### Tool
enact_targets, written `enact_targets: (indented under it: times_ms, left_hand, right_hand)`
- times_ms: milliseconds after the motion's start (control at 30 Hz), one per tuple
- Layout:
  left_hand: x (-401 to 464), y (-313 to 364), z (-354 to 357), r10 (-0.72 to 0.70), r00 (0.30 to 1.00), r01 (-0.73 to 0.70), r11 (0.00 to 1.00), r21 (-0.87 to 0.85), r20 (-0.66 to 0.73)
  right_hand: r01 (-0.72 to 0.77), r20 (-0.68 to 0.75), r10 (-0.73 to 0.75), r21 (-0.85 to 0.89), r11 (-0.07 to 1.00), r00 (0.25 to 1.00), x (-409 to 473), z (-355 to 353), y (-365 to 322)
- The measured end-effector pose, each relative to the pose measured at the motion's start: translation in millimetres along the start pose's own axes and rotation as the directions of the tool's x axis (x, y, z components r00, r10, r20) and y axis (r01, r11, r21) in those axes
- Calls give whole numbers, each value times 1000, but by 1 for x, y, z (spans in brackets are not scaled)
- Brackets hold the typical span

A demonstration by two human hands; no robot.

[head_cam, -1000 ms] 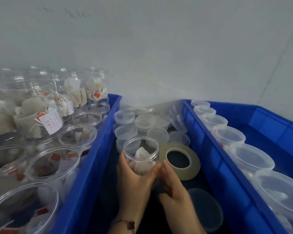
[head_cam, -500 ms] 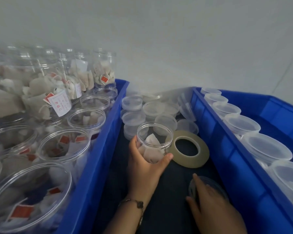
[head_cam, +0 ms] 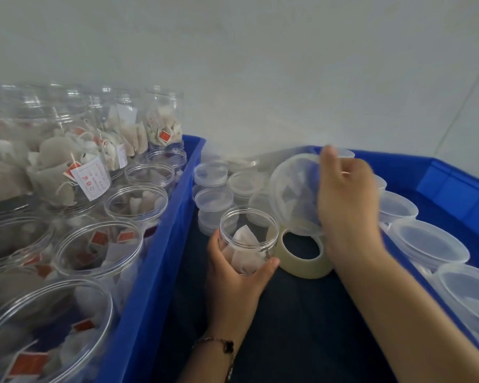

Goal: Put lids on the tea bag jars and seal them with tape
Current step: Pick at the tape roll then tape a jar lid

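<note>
The right hand [head_cam: 346, 200] is gripping a clear lid [head_cam: 293, 192] by its far edge, fingers curled over the rim, and is holding it tilted in the air above the roll of tape [head_cam: 302, 255]; the lid's hollow side is facing toward the camera and its lower edge is hanging just over the roll. The left hand [head_cam: 233, 275] is wrapping its fingers and thumb around the lower wall of an open jar [head_cam: 248, 239], which is standing upright on the dark counter [head_cam: 302, 327] between the two blue bins, with tea bags [head_cam: 242, 250] lying inside it. Lid and jar are near each other but not touching, so the step in hand appears to be capping this jar. To do it well, the lid is needing to be levelled, hollow side down, and centred over the mouth before pressing or turning; a tilted start is likely to seat it crooked. The left hand should be bracing the jar low, clear of the rim, since the light jar is apt to slide. The tape is lying flat just beside the jar, within reach for sealing. The left bin [head_cam: 161, 244] is holding further open jars, the right bin [head_cam: 454, 189] a row of capped ones, and spare lids [head_cam: 210, 172] are stacked behind.
</note>
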State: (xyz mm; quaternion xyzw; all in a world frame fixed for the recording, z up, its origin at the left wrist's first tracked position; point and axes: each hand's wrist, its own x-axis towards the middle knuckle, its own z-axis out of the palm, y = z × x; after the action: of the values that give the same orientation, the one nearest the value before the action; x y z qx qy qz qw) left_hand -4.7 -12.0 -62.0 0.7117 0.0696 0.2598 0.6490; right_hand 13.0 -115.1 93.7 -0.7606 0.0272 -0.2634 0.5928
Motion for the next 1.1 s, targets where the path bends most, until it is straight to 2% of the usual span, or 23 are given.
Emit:
enact_targets:
  times_ms: [67, 133, 167, 267, 367, 433, 500, 567, 633, 733, 800, 867, 1000, 1100]
  left_hand:
    - [-1, -1, 0, -7, 1000, 7, 1000, -17, 4]
    - [-1, 1, 1, -11, 1000, 11, 999, -32, 12]
    - [-1, 2, 2, -11, 1000, 11, 999, -34, 16]
    - [0, 3, 3, -12, 1000, 12, 1000, -17, 6]
    - [-2, 3, 3, 9, 1000, -8, 1000, 19, -17]
    - [-3, 3, 2, -2, 1000, 2, 999, 45, -17]
    - [-2, 3, 3, -18, 1000, 19, 997, 75, -15]
    - [-2, 3, 3, -36, 999, 38, 992, 121, -15]
    - [0, 3, 4, -51, 998, 54, 982, 181, -23]
    - [6, 2, 9, -107, 994, 106, 983, 148, 2]
    - [8, 0, 10, -174, 985, 174, 965, 195, -16]
    - [4, 2, 7, -130, 991, 133, 962, 238, -27]
    - [-1, 8, 1, -49, 998, 55, 941, 333, -26]
    - [0, 6, 0, -59, 998, 60, 948, 313, -13]
  right_hand:
    - [-52, 143, 72, -144, 988, 987, 5, 18, 14]
    - [-103, 297, 188, -280, 954, 936, 9, 28, 27]
    - [-81, 351, 207, -341, 936, 913, 11, 31, 34]
    - [94, 452, 129, -438, 894, 883, 13, 37, 42]
    - [266, 536, -37, -356, 896, 843, 8, 41, 37]
    - [369, 633, -87, -329, 869, 769, 4, 45, 31]
    - [430, 741, -44, -340, 837, 671, -4, 48, 27]
    - [556, 812, 23, -419, 718, 583, -7, 50, 26]
    - [661, 835, 23, -452, 599, 550, -8, 52, 27]
    - [672, 827, -30, -434, 600, 561, -8, 54, 29]
    - [684, 825, -53, -428, 590, 562, -8, 57, 31]
    - [706, 834, -50, -431, 561, 549, -9, 58, 32]
    - [802, 861, -68, -436, 409, 503, -13, 61, 36]
    - [789, 853, -37, -465, 401, 521, -13, 63, 35]
